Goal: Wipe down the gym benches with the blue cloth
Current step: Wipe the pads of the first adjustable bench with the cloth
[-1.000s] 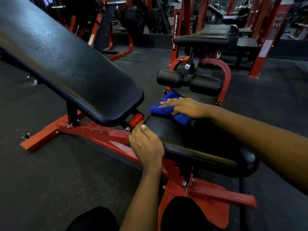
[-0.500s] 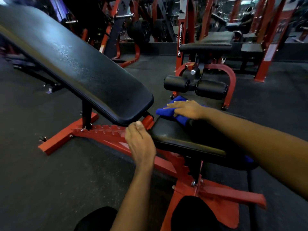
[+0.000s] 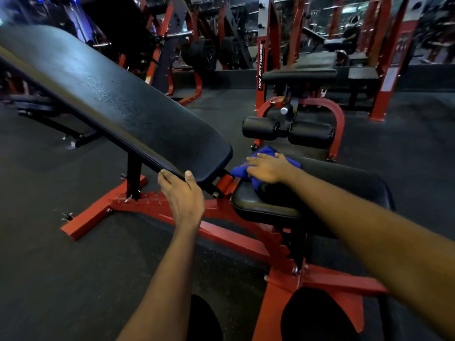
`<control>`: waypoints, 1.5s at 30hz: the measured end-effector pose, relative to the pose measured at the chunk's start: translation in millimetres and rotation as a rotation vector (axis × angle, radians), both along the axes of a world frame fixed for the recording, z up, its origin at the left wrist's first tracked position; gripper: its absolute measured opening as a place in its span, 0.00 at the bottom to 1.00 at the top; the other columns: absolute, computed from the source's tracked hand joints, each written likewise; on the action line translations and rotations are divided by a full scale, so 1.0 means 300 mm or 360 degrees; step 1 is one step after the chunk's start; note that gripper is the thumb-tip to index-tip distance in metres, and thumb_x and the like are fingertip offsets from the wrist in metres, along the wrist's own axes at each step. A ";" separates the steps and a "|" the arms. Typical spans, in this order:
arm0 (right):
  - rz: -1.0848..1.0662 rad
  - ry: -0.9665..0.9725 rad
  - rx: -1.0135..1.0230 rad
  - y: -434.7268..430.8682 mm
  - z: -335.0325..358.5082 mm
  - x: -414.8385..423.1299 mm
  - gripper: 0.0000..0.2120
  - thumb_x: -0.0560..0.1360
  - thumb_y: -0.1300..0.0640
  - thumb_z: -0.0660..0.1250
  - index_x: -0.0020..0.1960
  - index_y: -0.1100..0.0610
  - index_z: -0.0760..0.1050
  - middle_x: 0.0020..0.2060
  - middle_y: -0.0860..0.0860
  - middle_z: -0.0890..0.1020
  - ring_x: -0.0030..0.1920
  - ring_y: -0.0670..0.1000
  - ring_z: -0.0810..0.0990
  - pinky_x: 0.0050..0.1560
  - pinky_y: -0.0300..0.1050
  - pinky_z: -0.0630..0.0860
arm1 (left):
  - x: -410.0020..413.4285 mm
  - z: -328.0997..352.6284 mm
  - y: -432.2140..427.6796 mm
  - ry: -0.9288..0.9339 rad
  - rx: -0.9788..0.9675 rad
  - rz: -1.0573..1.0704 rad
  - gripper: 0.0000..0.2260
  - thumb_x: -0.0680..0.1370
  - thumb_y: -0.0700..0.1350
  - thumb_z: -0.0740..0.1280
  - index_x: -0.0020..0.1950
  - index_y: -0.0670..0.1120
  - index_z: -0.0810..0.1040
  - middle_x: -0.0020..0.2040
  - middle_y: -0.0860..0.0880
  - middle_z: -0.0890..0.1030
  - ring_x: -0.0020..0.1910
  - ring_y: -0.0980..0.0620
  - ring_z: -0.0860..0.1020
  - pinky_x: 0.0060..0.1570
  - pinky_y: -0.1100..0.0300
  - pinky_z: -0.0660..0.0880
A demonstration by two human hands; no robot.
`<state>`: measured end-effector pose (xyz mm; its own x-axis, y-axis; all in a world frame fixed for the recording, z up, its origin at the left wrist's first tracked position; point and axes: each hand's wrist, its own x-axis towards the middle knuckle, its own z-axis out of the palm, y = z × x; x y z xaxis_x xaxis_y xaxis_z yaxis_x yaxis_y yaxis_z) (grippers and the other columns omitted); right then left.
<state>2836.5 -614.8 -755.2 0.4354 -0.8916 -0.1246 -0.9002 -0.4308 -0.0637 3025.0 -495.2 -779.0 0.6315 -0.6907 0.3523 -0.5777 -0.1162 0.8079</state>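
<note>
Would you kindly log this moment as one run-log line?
left hand: grips backrest pad lower edge | right hand: presses blue cloth flat on seat pad | phase: seat wipe

Left arm reaching forward from near centre, left hand (image 3: 183,195) gripping the backrest pad (image 3: 123,107) at its lower edge, thumb on top, right arm stretched in from the right, right hand (image 3: 267,167) flat on the blue cloth (image 3: 240,171), fingers straight

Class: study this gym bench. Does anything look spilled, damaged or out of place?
Only one thing: a patch of fine speckles, perhaps droplets, on the upper middle of the inclined back pad, where the rest looks smooth. Nothing looks broken or askew.
</note>
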 end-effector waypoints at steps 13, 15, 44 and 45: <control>0.0066 0.0003 0.0047 0.154 0.005 0.091 0.22 0.81 0.43 0.50 0.75 0.40 0.62 0.78 0.40 0.56 0.79 0.49 0.49 0.75 0.65 0.42 | 0.013 -0.001 -0.023 0.0007 0.0078 -0.0076 0.33 0.83 0.50 0.58 0.77 0.30 0.48 0.77 0.35 0.52 0.72 0.32 0.63 0.70 0.45 0.64; 0.0069 0.0049 0.0003 0.172 0.000 0.138 0.23 0.81 0.43 0.49 0.75 0.43 0.64 0.78 0.42 0.58 0.79 0.52 0.50 0.74 0.67 0.42 | 0.015 -0.006 -0.021 0.0002 0.0089 -0.0095 0.33 0.83 0.50 0.57 0.77 0.31 0.47 0.77 0.35 0.51 0.72 0.32 0.62 0.70 0.44 0.64; -0.0019 -0.0264 -0.0135 0.371 -0.018 -0.143 0.25 0.81 0.47 0.55 0.76 0.34 0.56 0.78 0.37 0.53 0.78 0.44 0.49 0.75 0.65 0.45 | 0.008 -0.025 -0.016 0.0170 0.0019 -0.0038 0.31 0.84 0.54 0.54 0.79 0.37 0.47 0.79 0.39 0.51 0.76 0.37 0.57 0.74 0.42 0.58; -0.0113 -0.0270 -0.0096 0.332 -0.012 -0.161 0.24 0.81 0.47 0.54 0.76 0.35 0.56 0.78 0.37 0.53 0.78 0.44 0.48 0.75 0.66 0.45 | -0.001 -0.033 -0.002 0.0176 -0.0027 -0.0004 0.29 0.84 0.53 0.54 0.79 0.38 0.51 0.78 0.39 0.54 0.75 0.38 0.59 0.73 0.44 0.60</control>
